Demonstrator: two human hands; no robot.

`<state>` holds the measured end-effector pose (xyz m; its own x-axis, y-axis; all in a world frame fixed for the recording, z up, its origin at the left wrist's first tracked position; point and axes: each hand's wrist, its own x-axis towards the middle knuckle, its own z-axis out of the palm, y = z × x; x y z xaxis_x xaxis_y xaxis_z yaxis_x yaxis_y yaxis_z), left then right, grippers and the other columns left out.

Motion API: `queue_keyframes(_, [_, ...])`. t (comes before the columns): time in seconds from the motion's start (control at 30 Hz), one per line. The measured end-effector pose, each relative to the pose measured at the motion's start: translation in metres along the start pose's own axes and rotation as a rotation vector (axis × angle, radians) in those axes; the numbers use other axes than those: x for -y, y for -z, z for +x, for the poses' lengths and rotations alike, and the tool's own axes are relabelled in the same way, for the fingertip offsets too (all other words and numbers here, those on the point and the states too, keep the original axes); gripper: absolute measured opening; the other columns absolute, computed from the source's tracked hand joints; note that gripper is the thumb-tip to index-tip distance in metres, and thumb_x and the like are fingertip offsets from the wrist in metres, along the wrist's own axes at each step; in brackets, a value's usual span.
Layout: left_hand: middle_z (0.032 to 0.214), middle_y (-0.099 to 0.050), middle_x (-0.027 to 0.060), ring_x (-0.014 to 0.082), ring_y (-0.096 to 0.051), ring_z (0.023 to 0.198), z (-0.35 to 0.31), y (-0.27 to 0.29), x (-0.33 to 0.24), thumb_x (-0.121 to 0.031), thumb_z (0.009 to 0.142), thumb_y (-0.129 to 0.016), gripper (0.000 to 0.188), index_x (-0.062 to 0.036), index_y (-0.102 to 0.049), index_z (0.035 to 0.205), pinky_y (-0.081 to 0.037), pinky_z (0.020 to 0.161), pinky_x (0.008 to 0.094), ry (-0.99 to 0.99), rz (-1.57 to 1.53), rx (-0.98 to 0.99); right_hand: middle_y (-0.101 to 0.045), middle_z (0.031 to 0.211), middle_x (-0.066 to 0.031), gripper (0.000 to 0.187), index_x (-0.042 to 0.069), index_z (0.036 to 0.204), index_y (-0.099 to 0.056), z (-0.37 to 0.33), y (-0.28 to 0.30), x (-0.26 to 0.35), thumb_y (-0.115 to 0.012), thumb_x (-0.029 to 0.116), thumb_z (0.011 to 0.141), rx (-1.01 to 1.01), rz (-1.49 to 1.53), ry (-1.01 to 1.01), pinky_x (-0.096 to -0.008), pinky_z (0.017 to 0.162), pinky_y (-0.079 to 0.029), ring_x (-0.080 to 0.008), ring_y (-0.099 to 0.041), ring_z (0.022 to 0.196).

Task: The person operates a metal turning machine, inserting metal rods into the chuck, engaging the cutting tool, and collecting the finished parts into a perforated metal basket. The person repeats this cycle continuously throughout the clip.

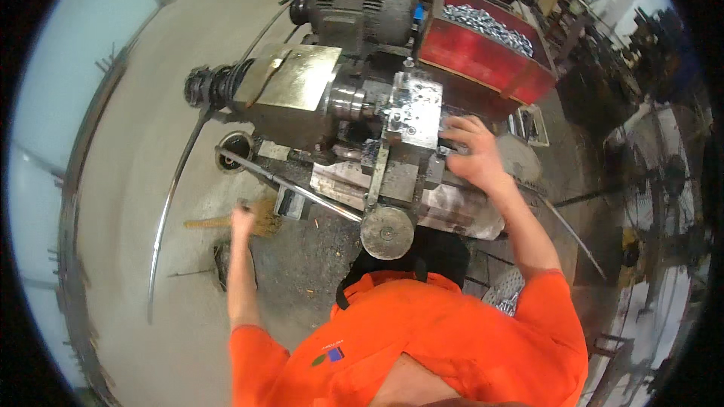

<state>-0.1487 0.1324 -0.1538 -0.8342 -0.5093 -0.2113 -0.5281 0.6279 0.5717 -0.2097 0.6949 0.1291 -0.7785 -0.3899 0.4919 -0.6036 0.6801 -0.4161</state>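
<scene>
My right hand (477,152) reaches to the right side of a shiny metal block (415,108) on a small lathe-like machine. Its fingers are apart, with the tips at the block's edge; the space between thumb and fingers is partly hidden. Facing the block from the left is a round spindle chuck (349,102). My left hand (242,223) is closed in a fist, held low on the left, with a dark bit showing above it; what it grips is too small to name. A long metal lever (298,190) slants past it to a round metal disc (387,232).
Behind the block stands a red bin (483,56) full of small metal parts (489,29). An electric motor (362,13) sits at the back. A broom (265,220) lies on the floor beyond my left hand. Bent metal rods (160,230) curve along the left.
</scene>
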Motion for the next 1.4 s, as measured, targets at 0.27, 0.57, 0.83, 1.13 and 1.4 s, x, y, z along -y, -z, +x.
queue_keyframes(0.27, [0.088,-0.065,0.0111,0.0285,-0.063,0.085,0.006,-0.047,-0.087,-0.027,0.071,-0.066,0.036,-0.0173,-0.060,0.106,-0.050,0.070,0.0411,-0.607,1.044,0.222,-0.063,0.099,-0.0157,0.035,0.002,0.090,-0.067,-0.171,0.105,-0.084,-0.060,0.011,0.057,0.005,-0.266,-0.609,-0.0370,0.085,-0.045,-0.0323,-0.057,0.095])
queue_keyframes(0.57, [0.072,-0.065,0.0158,0.0222,-0.063,0.054,-0.017,0.028,-0.111,-0.039,0.083,-0.060,0.047,0.0011,-0.058,0.107,-0.049,0.050,0.0322,-0.261,-0.012,0.114,-0.062,0.097,-0.0191,0.038,0.006,0.097,-0.060,-0.421,0.167,-0.208,-0.062,0.021,0.062,0.183,-0.879,-1.222,-0.0432,0.079,-0.048,-0.0358,-0.058,0.095])
queue_keyframes(0.83, [0.070,-0.061,0.0149,0.0218,-0.060,0.049,-0.043,0.033,-0.179,-0.035,0.087,-0.054,0.044,0.0064,-0.053,0.102,-0.050,0.041,0.0294,0.042,-0.658,0.136,-0.062,0.080,-0.0202,0.041,0.002,0.084,-0.059,-0.422,0.085,-0.051,-0.070,0.028,0.054,0.136,-0.500,-1.302,-0.0453,0.068,-0.049,-0.0384,-0.060,0.076])
queue_keyframes(1.13, [0.064,-0.055,0.0060,0.0159,-0.055,0.049,-0.050,0.008,-0.206,-0.027,0.083,-0.052,0.027,-0.0004,-0.053,0.079,-0.047,0.041,0.0289,-0.099,-0.708,-0.063,-0.046,0.062,-0.0079,0.022,-0.002,0.080,-0.056,-0.384,0.006,0.041,-0.055,0.013,0.064,-0.287,0.169,-1.201,-0.0321,0.054,-0.038,-0.0205,-0.044,0.058])
queue_keyframes(1.4, [0.068,-0.057,0.0166,0.0276,-0.060,0.048,-0.027,0.019,-0.188,-0.027,0.084,-0.053,0.039,0.0112,-0.049,0.092,-0.054,0.040,0.0353,0.013,-0.621,0.127,-0.046,0.055,-0.0048,0.023,-0.002,0.077,-0.057,-0.392,0.012,0.028,-0.057,0.014,0.061,-0.329,0.170,-1.219,-0.0309,0.048,-0.037,-0.0164,-0.043,0.051])
